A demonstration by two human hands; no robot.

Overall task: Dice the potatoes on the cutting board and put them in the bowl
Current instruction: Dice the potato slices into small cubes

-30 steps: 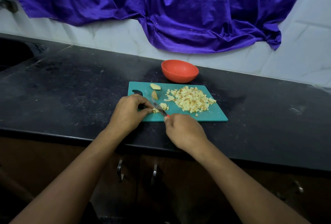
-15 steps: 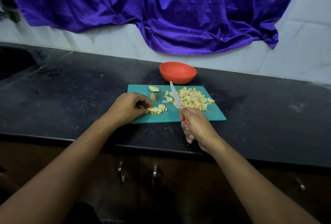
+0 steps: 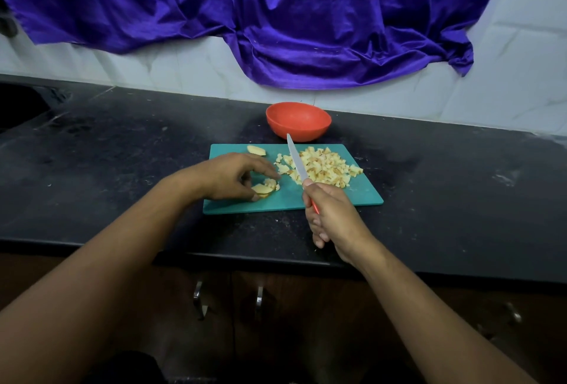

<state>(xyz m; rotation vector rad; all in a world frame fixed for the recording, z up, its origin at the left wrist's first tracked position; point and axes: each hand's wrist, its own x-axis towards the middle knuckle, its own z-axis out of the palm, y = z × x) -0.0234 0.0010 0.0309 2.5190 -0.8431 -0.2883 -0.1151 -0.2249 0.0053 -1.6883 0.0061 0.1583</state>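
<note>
A teal cutting board (image 3: 362, 193) lies on the black counter. A heap of diced potato (image 3: 325, 167) covers its right half. My left hand (image 3: 228, 176) pinches a stack of potato slices (image 3: 264, 189) at the board's front left. One potato wedge (image 3: 256, 150) lies at the back left of the board. My right hand (image 3: 333, 218) grips a red-handled knife (image 3: 297, 159), its blade lifted and pointing away over the heap. The orange bowl (image 3: 298, 121) stands just behind the board; I see nothing in it.
The black counter (image 3: 445, 199) stretches to both sides, dusted with crumbs. A purple cloth (image 3: 276, 15) hangs on the white tiled wall behind. A dark sink recess (image 3: 18, 104) sits at the far left. Cabinet handles (image 3: 199, 294) show below the counter edge.
My right hand lifted the knife off the slices and drew back toward the counter's front, blade now raised over the heap. My left hand shifted its fingers on the slice stack.
</note>
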